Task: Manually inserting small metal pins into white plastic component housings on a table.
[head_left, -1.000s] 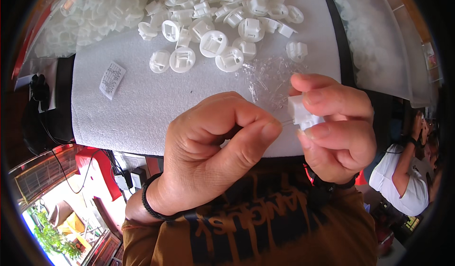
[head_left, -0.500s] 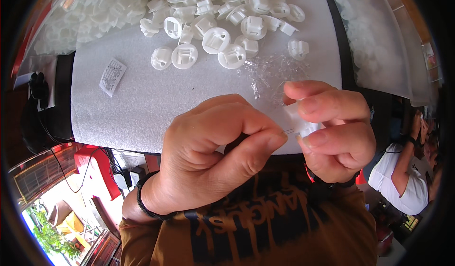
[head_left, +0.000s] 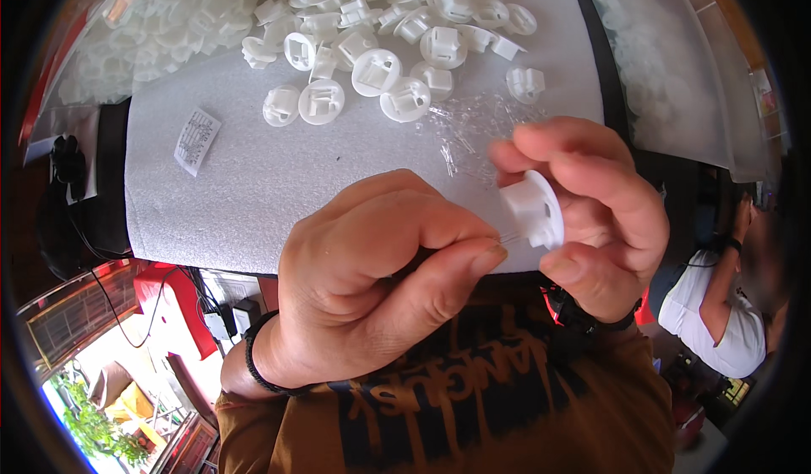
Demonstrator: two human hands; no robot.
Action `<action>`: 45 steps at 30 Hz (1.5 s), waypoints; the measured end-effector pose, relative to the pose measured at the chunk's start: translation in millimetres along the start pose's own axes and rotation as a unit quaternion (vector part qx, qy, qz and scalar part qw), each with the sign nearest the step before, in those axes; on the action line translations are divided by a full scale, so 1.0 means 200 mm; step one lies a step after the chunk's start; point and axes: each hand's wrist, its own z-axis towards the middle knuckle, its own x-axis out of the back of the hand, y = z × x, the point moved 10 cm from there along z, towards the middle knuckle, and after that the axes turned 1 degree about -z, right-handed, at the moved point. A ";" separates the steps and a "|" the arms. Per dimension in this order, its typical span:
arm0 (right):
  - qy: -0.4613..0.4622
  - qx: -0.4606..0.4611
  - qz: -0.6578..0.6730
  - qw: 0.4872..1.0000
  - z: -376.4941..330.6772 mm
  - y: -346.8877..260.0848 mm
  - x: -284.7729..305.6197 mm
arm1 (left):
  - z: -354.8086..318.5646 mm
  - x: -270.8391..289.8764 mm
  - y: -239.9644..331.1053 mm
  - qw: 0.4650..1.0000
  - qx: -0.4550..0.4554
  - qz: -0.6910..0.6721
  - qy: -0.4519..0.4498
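Observation:
My left hand [head_left: 384,263] is closed in a pinch, thumb against forefinger, on thin wire leads [head_left: 508,238]. Their far end meets a white plastic holder [head_left: 534,208]; whether a small clear bulb sits inside it cannot be made out. This holder has a round flange and a boxy body, and stands edge-on with the body toward my left hand. Curled loosely around its flange side is my right hand [head_left: 604,208], thumb below and fingers above. Just beyond lie small clear pieces with wire legs [head_left: 460,136], which look like LEDs.
Similar white holders [head_left: 376,73] are heaped at the far side of the grey foam-topped table [head_left: 228,212]. Bags of white parts stand at far left [head_left: 160,35] and far right [head_left: 650,68]. A printed paper slip [head_left: 198,141] lies on the left. Another person [head_left: 714,313] sits at right.
The holder has turned so its round flange now shows edge-on toward my right palm. My right fingers have loosened and lifted slightly. My left hand keeps its pinch, shifted slightly left.

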 end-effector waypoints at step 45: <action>0.032 -0.015 -0.148 0.988 0.04 -0.11 0.07 | -0.06 -0.04 0.16 0.931 -0.176 0.318 0.042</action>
